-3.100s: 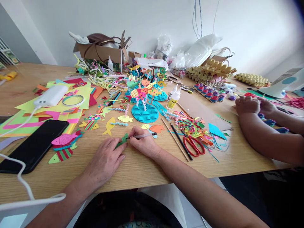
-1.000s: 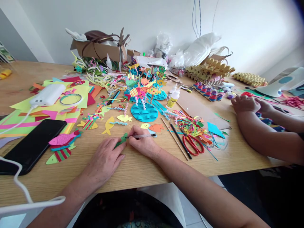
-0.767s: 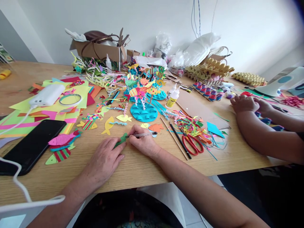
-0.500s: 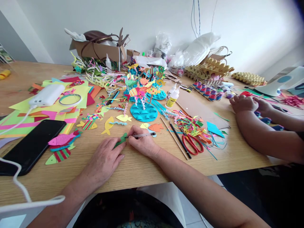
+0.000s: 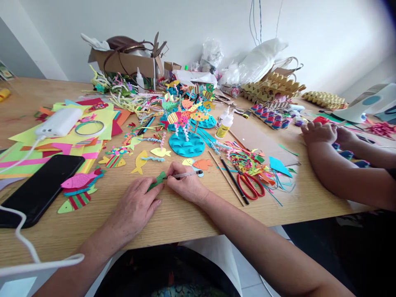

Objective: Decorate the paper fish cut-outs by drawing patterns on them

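Observation:
My right hand grips a pen, its tip at the tail end of a small green paper fish. With its fingers over the fish, my left hand holds it against the table; part of the fish is hidden beneath them. Just beyond lie a yellow paper fish beside a curled pipe cleaner and an orange paper fish. Behind these, a blue bumpy base stands under several patterned paper fish on twisted stems.
Red scissors, a black pencil and a wooden stick lie on the right, beside paper scraps. A black phone and coloured paper are on the left. Glue bottles stand farther back. Another person's hands work at far right.
The camera view has shifted very slightly. Both hands stay almost in place, with the pen still at the green fish.

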Demonstrator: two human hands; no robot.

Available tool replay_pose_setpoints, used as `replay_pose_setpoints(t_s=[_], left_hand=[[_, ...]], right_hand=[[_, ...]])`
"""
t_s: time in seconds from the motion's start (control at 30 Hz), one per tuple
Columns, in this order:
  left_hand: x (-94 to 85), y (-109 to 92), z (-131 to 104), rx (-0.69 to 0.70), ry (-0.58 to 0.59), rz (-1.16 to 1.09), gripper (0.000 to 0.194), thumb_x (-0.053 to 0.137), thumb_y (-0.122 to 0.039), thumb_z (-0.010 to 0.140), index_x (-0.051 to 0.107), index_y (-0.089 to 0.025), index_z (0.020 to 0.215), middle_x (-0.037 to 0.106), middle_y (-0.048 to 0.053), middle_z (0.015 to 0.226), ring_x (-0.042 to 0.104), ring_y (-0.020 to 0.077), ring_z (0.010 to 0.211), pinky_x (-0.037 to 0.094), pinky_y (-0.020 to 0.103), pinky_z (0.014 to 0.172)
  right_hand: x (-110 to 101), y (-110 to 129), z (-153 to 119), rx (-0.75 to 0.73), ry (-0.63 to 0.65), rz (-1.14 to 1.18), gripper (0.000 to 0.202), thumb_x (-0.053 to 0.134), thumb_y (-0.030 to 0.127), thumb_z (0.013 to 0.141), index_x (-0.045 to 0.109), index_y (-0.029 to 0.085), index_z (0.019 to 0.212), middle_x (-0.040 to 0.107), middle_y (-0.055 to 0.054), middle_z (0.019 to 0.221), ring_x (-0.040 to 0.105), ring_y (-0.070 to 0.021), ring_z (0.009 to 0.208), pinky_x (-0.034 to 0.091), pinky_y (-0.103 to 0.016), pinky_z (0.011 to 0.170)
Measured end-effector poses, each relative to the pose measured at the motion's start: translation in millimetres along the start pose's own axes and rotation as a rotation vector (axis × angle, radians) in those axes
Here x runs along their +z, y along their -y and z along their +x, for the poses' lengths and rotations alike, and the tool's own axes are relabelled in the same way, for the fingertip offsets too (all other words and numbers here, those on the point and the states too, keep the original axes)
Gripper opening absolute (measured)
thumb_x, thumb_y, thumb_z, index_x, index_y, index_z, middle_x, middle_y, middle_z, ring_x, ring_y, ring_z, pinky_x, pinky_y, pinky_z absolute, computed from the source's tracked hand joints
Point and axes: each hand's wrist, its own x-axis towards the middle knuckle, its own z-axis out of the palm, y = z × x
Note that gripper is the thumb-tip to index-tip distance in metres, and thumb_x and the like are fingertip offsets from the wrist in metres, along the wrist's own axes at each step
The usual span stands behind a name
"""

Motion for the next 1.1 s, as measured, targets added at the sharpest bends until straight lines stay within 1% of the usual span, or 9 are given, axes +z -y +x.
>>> replay_pose_setpoints(t_s=[0.2, 0.3, 0.43, 0.57, 0.67, 0.77, 0.87, 0.97, 1.1], left_hand=[[-0.1, 0.2, 0.2, -0.005, 0.004, -0.008, 0.03, 0.041, -0.023, 0.09, 0.059, -0.02, 0.114, 0.055, 0.01, 0.112, 0.052, 0.0259, 0.104, 0.047, 0.045, 0.091], [-0.8, -0.3, 0.4, 0.008, -0.011, -0.011, 0.03, 0.041, -0.023, 0.091, 0.059, -0.018, 0.114, 0.055, 0.011, 0.111, 0.052, 0.0263, 0.104, 0.047, 0.045, 0.09], [-0.8, -0.4, -0.1, 0.01, -0.01, -0.011, 0.03, 0.04, -0.024, 0.091, 0.059, -0.018, 0.113, 0.055, 0.011, 0.112, 0.052, 0.026, 0.104, 0.046, 0.045, 0.091], [1.3, -0.8, -1.2, -0.01, -0.005, -0.018, 0.029, 0.041, -0.026, 0.091, 0.057, -0.018, 0.114, 0.055, 0.011, 0.113, 0.051, 0.0267, 0.106, 0.045, 0.046, 0.093], [-0.5, -0.2, -1.4, -0.047, 0.01, -0.052, 0.034, 0.041, -0.026, 0.091, 0.049, -0.021, 0.123, 0.053, 0.01, 0.118, 0.052, 0.0255, 0.109, 0.044, 0.044, 0.094], [-8.3, 5.8, -2.7, -0.096, -0.02, -0.065, 0.038, 0.04, -0.029, 0.091, 0.041, -0.024, 0.129, 0.048, 0.009, 0.125, 0.049, 0.0247, 0.116, 0.042, 0.044, 0.097], [-18.4, 18.2, -7.1, -0.141, -0.048, -0.007, 0.037, 0.041, -0.033, 0.091, 0.042, -0.023, 0.126, 0.051, 0.009, 0.123, 0.048, 0.0257, 0.117, 0.039, 0.045, 0.099], [-24.7, 29.5, -11.9, -0.183, 0.007, 0.057, 0.032, 0.045, -0.036, 0.088, 0.049, -0.022, 0.117, 0.055, 0.008, 0.117, 0.051, 0.0262, 0.112, 0.041, 0.045, 0.096], [-27.1, 30.5, -9.3, -0.167, 0.116, 0.062, 0.026, 0.05, -0.033, 0.085, 0.054, -0.021, 0.108, 0.058, 0.007, 0.111, 0.053, 0.0256, 0.107, 0.044, 0.042, 0.091]], right_hand=[[-0.7, 1.2, 1.2, 0.017, -0.046, 0.061, 0.011, 0.048, 0.008, 0.063, 0.048, 0.019, 0.059, 0.047, 0.007, 0.052, 0.04, -0.0074, 0.048, 0.031, -0.018, 0.046], [-0.6, 0.5, 1.5, 0.017, -0.049, 0.052, 0.011, 0.048, 0.008, 0.062, 0.048, 0.019, 0.059, 0.047, 0.007, 0.052, 0.04, -0.0076, 0.049, 0.031, -0.018, 0.046], [-1.0, -2.1, 2.0, -0.02, -0.071, 0.071, 0.01, 0.047, 0.01, 0.064, 0.049, 0.019, 0.061, 0.048, 0.006, 0.054, 0.042, -0.0087, 0.05, 0.032, -0.019, 0.047], [-1.3, -5.1, 3.1, -0.074, -0.109, 0.055, 0.007, 0.047, 0.014, 0.069, 0.05, 0.02, 0.069, 0.053, 0.005, 0.06, 0.047, -0.0098, 0.055, 0.037, -0.02, 0.053], [-1.9, -8.8, 4.6, -0.103, -0.122, -0.002, 0.01, 0.046, 0.018, 0.074, 0.054, 0.02, 0.079, 0.055, 0.004, 0.064, 0.049, -0.0102, 0.057, 0.039, -0.02, 0.056], [-3.2, -13.4, 6.3, -0.154, -0.094, -0.052, 0.017, 0.043, 0.021, 0.082, 0.059, 0.019, 0.089, 0.058, 0.002, 0.068, 0.053, -0.0109, 0.061, 0.04, -0.021, 0.06], [-4.4, -16.2, 7.5, -0.204, -0.051, -0.1, 0.02, 0.042, 0.023, 0.086, 0.061, 0.02, 0.093, 0.061, 0.0, 0.075, 0.057, -0.0124, 0.068, 0.042, -0.022, 0.065], [-4.2, -17.2, 8.1, -0.231, -0.026, -0.164, 0.017, 0.048, 0.017, 0.082, 0.062, 0.02, 0.091, 0.064, -0.001, 0.08, 0.059, -0.0138, 0.074, 0.043, -0.024, 0.07], [-2.2, -17.9, 9.2, -0.263, 0.047, -0.238, 0.036, 0.053, 0.005, 0.07, 0.058, 0.02, 0.102, 0.066, -0.003, 0.094, 0.06, -0.0167, 0.085, 0.045, -0.027, 0.077]])
